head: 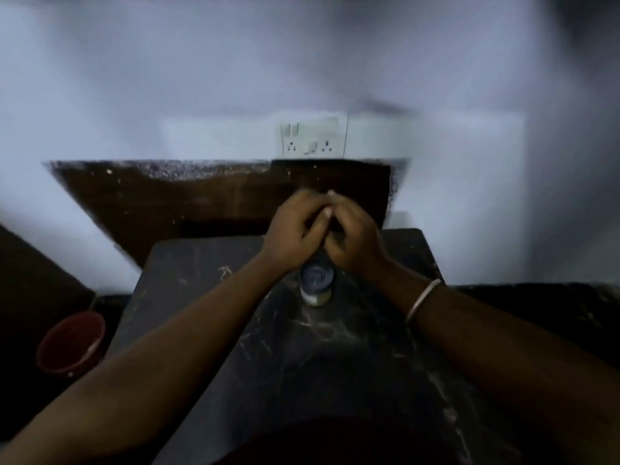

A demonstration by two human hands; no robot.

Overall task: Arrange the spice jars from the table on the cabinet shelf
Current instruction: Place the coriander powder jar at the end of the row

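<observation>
Left hand (295,229) and right hand (352,239) pressed together, fingers curled, grasp indiscernible, above small clear grey-lidded spice jar (316,285) near far edge of dark scratched tabletop (335,357).

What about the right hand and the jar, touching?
Cannot tell: in the blurred head view the right hand overlaps the jar at its far rim, hiding any contact or gap.

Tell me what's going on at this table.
A person has both arms out over a dark table, with the left hand and right hand brought together, fingers curled. The picture is dim and blurred, so I cannot tell what, if anything, is in their grip. One spice jar with a dark lid and pale contents stands upright on the table just below the hands. A red bucket sits on the floor to the left.
</observation>
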